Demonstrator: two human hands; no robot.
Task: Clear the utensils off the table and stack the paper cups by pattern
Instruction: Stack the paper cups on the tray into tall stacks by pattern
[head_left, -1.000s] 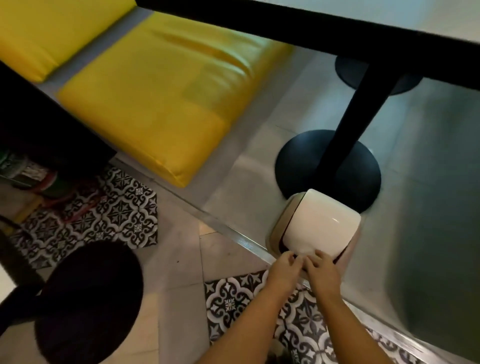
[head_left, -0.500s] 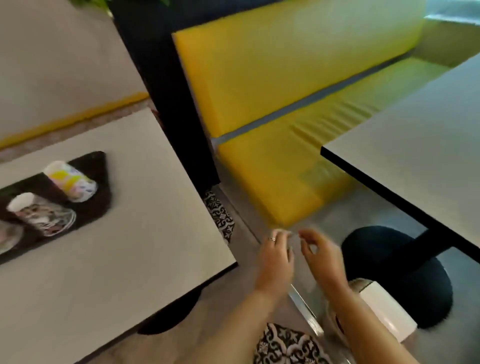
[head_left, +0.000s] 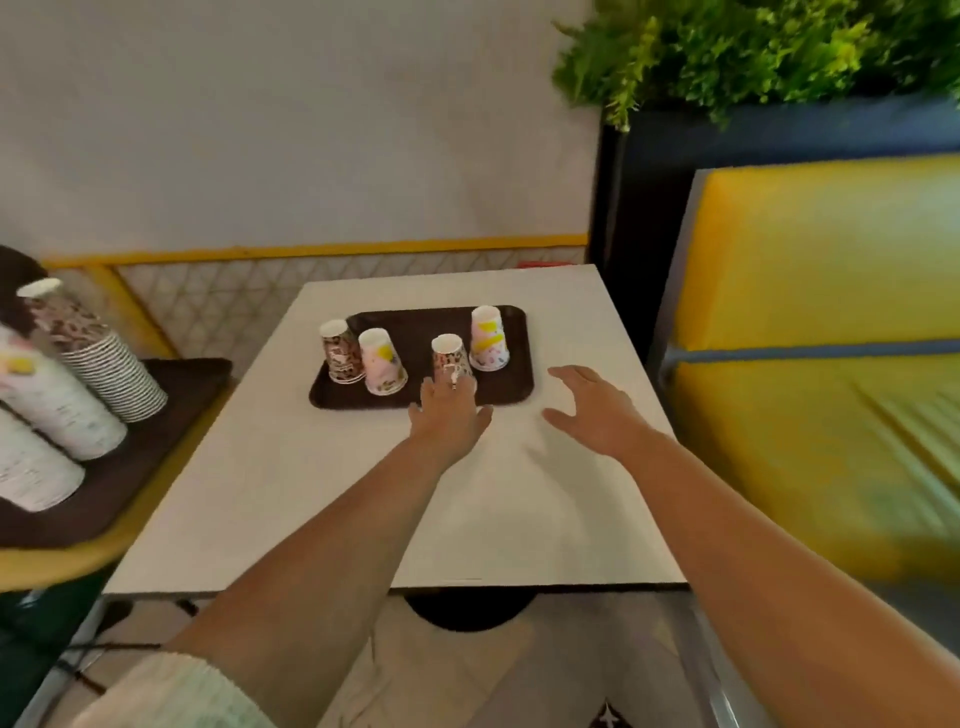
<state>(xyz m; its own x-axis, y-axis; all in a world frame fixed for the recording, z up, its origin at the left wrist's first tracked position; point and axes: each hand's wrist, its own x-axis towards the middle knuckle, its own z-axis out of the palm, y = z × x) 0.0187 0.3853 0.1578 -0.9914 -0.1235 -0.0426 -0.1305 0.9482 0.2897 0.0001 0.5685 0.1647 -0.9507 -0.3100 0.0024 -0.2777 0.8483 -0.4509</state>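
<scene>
Four cups (head_left: 385, 362) on brown tray (head_left: 415, 327)

On the white table (head_left: 291, 488), the whole near half toward 6 o'clock lies bare, as does the strip at 3 o'clock of the brown tray (head_left: 511, 384). Four upturned paper cups (head_left: 384, 364) crowd that tray at 12 o'clock, with gaps between them. Tall cup stacks (head_left: 88, 358) block the 9 o'clock side, off the table.
</scene>
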